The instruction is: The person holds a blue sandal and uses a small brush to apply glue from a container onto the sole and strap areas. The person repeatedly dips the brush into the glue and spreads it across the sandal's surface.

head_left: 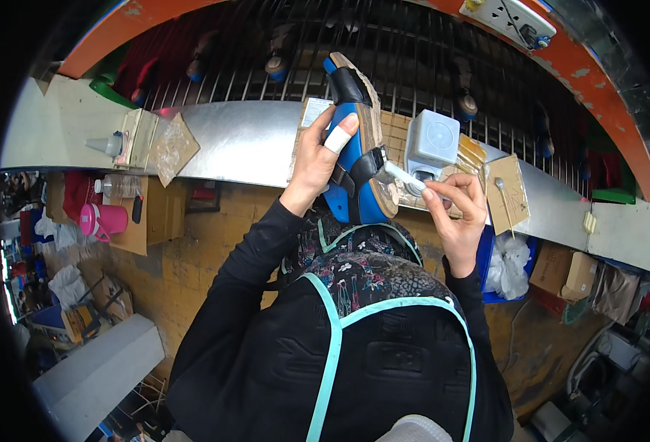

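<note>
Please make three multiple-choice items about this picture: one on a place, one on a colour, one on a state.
1. Where does the pink jug stand?
A. far left
B. far right
C. on the metal ledge

2. What colour is the shoe mainly?
A. red
B. blue
C. green

3. What is the state of the left hand?
A. open and free
B. gripping the shoe
C. resting on the apron

Answers: 1 A, it stands at the picture's left edge; 2 B, its upper shows blue; 3 B, its fingers wrap the shoe while the right hand holds a small white brush.

Blue shoe (354, 158) — smooth, matt leather
</note>
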A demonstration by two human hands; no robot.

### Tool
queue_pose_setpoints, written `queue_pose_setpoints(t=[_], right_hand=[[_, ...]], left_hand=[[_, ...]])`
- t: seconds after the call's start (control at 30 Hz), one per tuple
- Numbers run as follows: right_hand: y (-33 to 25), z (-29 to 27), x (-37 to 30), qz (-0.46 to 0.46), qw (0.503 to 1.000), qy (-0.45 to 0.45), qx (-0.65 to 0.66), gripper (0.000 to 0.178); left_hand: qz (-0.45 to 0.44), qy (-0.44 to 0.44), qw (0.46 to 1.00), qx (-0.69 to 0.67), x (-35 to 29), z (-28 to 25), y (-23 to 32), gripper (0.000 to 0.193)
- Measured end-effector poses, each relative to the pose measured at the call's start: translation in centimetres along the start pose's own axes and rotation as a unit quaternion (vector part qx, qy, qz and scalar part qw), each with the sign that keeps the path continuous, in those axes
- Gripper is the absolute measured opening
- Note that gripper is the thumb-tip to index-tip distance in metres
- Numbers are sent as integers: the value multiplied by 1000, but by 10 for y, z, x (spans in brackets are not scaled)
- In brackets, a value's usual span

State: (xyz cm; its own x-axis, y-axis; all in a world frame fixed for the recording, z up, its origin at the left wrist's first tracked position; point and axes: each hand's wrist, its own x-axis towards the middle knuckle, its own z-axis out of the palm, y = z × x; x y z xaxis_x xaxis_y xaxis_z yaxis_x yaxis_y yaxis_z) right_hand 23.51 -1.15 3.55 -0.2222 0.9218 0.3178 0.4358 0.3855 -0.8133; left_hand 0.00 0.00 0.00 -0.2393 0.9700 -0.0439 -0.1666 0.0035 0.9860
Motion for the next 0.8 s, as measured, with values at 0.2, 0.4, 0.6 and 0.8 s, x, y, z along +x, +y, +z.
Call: queue_pose_setpoints(t=[0.2,0.4,0.6,0.8], right_hand=[[8,9,6,-70,997,20,7,17],[16,4,14,-94,993,-45,55,20],[12,5,19,-126,988,-41,81,22],[5,2,36,-186,977,-55,92,20]], left_hand=[[4,6,1000,8,6,-7,-1,75],[-60,-33,996,-52,14,-16,7,70],[-119,-66,978,-156,17,-6,18,63],[-204,-112,940,-250,14,6,23,63]])
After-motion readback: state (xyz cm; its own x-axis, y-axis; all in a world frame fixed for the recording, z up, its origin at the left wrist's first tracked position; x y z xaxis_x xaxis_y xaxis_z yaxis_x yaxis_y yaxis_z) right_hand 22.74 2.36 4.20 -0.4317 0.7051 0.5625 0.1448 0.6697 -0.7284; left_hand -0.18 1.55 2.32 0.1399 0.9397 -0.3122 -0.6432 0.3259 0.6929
